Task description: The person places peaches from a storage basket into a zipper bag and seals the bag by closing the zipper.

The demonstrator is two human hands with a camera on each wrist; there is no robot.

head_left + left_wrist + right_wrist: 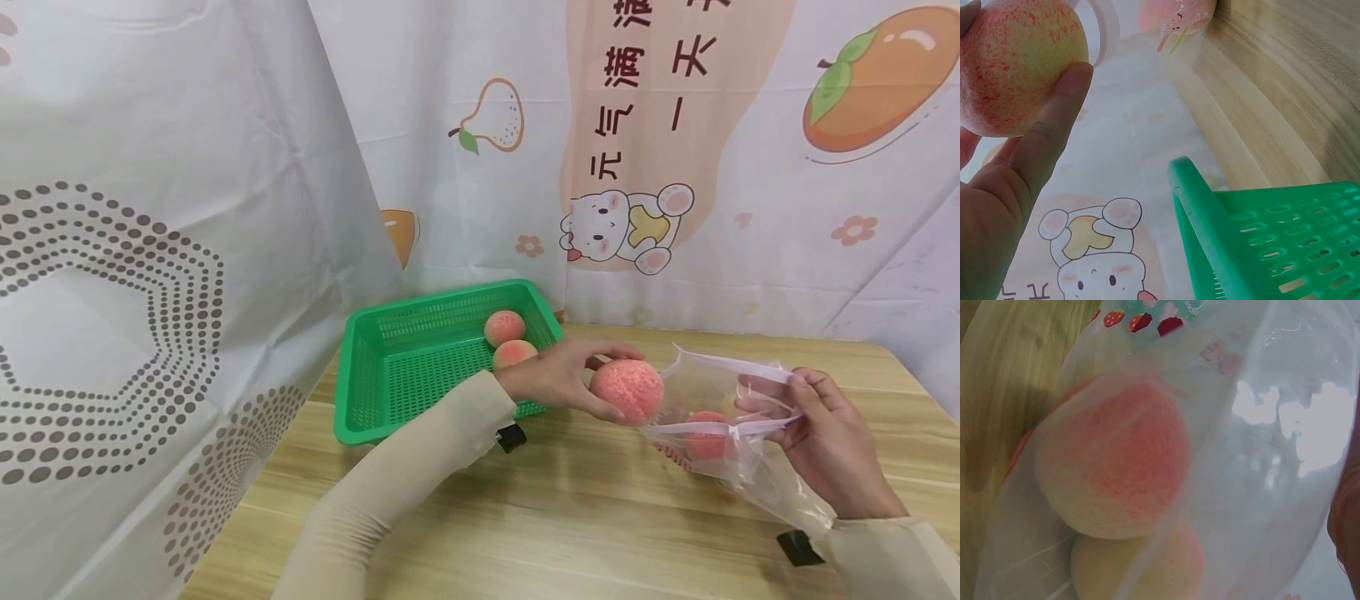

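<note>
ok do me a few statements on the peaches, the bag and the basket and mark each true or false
1. The left hand grips a peach. True.
2. The right hand holds the plastic bag. True.
3. Nothing is in the bag. False: the right wrist view shows two bagged peaches through its film.
4. The green basket stands left of the bag in the head view. True.
5. Only one fruit shows inside the basket. False: two loose peaches show there.
</note>
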